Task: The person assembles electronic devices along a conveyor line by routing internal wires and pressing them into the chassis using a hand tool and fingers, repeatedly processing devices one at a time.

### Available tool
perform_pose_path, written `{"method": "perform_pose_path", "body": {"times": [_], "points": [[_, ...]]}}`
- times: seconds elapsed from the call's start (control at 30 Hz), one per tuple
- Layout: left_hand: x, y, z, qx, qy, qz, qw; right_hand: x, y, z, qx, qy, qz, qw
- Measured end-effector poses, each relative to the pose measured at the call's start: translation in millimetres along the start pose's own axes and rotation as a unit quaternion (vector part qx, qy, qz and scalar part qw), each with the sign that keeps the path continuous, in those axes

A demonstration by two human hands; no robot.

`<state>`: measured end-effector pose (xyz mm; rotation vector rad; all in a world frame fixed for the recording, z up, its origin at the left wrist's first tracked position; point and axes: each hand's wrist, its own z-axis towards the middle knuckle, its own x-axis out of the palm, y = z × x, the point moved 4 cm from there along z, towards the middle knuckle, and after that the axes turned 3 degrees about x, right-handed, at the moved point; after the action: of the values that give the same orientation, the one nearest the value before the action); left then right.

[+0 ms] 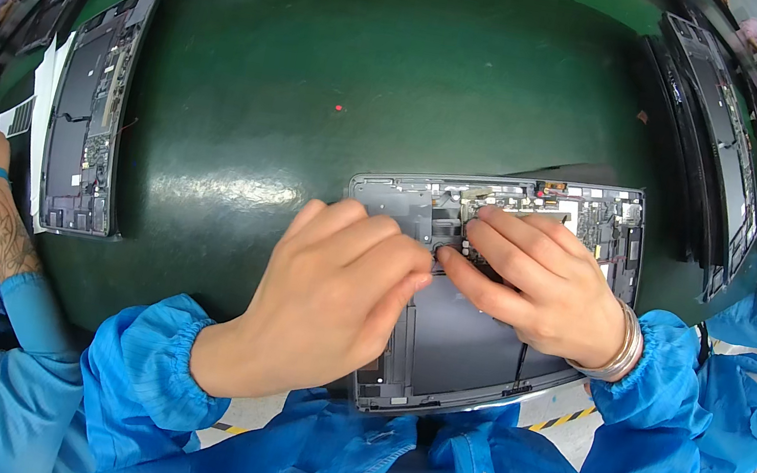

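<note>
An opened laptop base (481,342) lies at the table's near edge, its circuit board showing along the far side and dark flat panels nearer me. My left hand (315,296) is closed over its left part, thumb and forefinger pressed together at the inner parts. Whatever those fingertips hold is hidden. From the right, my right hand (539,287) reaches over the circuit board with bent fingers. Its fingertips touch the small parts left of the board's middle, close to the left hand's fingertips. Anything held between them is too small or covered to make out.
Another opened laptop base (96,113) stands at the left on white sheets (43,114). More laptop bases (709,150) are stacked at the right. A tattooed co-worker's arm (9,227) rests at the left edge. A small red bit (338,107) lies on the green table (252,98).
</note>
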<state>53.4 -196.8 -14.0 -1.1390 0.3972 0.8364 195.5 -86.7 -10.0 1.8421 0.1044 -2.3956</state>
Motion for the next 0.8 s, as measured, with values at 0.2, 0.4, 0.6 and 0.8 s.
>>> {"method": "perform_pose_path", "body": {"times": [0.2,0.4,0.6,0.8], "points": [[-2.7,3.9,-1.0,-0.009,-0.020,0.040,0.999,-4.5,1.4,2.9,0.009,0.027,-0.031,0.999],[-0.9,4.2,-0.4,0.002,-0.024,0.033,0.999,-28.6,-21.7,19.3,0.187,-0.024,0.279,0.942],[-1.3,7.9,-1.7,-0.007,-0.017,0.022,1.000,-10.2,-33.1,69.9,0.173,0.185,0.307,0.917],[-1.9,8.1,-2.6,-0.013,-0.023,-0.003,1.000,0.4,-32.5,73.4,0.115,0.215,0.259,0.934]]}}
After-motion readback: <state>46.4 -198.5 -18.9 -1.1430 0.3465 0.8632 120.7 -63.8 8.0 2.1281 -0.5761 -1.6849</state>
